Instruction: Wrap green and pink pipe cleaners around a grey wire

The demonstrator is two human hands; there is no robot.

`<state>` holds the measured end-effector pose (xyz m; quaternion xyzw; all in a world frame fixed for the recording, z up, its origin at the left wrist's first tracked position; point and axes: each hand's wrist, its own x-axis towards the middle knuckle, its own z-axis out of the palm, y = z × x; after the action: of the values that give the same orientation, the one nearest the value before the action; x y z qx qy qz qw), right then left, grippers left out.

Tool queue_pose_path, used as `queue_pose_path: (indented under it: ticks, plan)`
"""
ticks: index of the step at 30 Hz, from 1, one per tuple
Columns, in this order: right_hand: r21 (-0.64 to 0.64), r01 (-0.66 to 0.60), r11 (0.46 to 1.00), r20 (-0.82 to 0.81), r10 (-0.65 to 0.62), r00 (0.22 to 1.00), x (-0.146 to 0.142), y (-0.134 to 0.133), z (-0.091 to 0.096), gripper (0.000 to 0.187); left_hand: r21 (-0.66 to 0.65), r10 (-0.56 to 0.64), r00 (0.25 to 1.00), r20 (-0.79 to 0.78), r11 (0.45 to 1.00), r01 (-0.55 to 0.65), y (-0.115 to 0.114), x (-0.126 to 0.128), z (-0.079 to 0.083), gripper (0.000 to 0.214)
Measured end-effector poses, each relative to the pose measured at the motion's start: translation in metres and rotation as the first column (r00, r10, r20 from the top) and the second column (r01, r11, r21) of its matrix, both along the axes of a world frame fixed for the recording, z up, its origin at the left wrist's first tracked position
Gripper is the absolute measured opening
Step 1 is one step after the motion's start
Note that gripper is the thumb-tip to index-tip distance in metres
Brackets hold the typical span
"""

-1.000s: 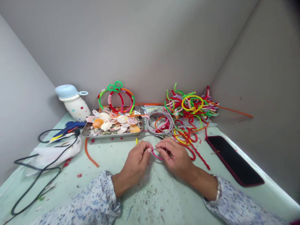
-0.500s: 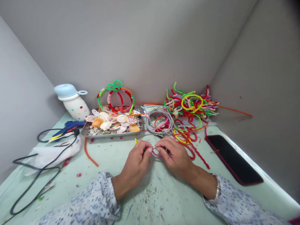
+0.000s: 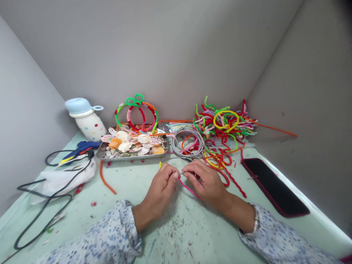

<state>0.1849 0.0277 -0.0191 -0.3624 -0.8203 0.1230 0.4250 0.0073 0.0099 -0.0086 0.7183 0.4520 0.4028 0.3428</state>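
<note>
My left hand (image 3: 159, 192) is closed in a pinch, with thumb and forefinger at the end of a pink pipe cleaner (image 3: 187, 188). From there the pipe cleaner slants down to the right, under my right hand (image 3: 209, 186). That hand is also pinched shut, on a thin grey wire (image 3: 181, 173) that bridges the small gap between my fingertips. How wire and pipe cleaner meet is hidden by my left fingers. A yellow tip (image 3: 160, 164) pokes out behind my left hand. Just beyond the hands lies a coil of grey wire (image 3: 174, 145).
A metal tray (image 3: 130, 158) of seashells holds two pipe-cleaner rings at the back. Tangled coloured pipe cleaners (image 3: 219, 124) lie back right, a phone (image 3: 274, 186) at right. On the left are a bottle (image 3: 90, 127), a blue tool (image 3: 78, 149) and a black cable (image 3: 32, 239).
More of the pink pipe cleaner shows, now stretching from my left fingertips down to my right hand. Both hands stay in nearly the same place, still pinching.
</note>
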Motion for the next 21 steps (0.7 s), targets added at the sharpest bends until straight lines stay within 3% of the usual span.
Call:
queue_pose_path:
  ticks: [8,15,21]
  plan:
    - [0.125,-0.016,0.992,-0.014,0.018,1.0,0.0034,0.0038,-0.0049,0.018,-0.004,0.016,0.998,0.068,1.0,-0.016,-0.0007,-0.0012,0.0006,0.03]
    - [0.267,-0.006,0.964,0.113,-0.025,0.993,0.0024,0.0012,-0.0052,0.015,-0.013,0.019,0.998,0.063,1.0,-0.019,-0.0008,-0.0001,0.0007,0.028]
    - [0.297,-0.055,0.953,0.146,0.012,0.989,0.0039,-0.0001,-0.0063,0.018,-0.039,0.029,0.997,0.075,0.999,-0.026,0.0,0.0006,0.0023,0.028]
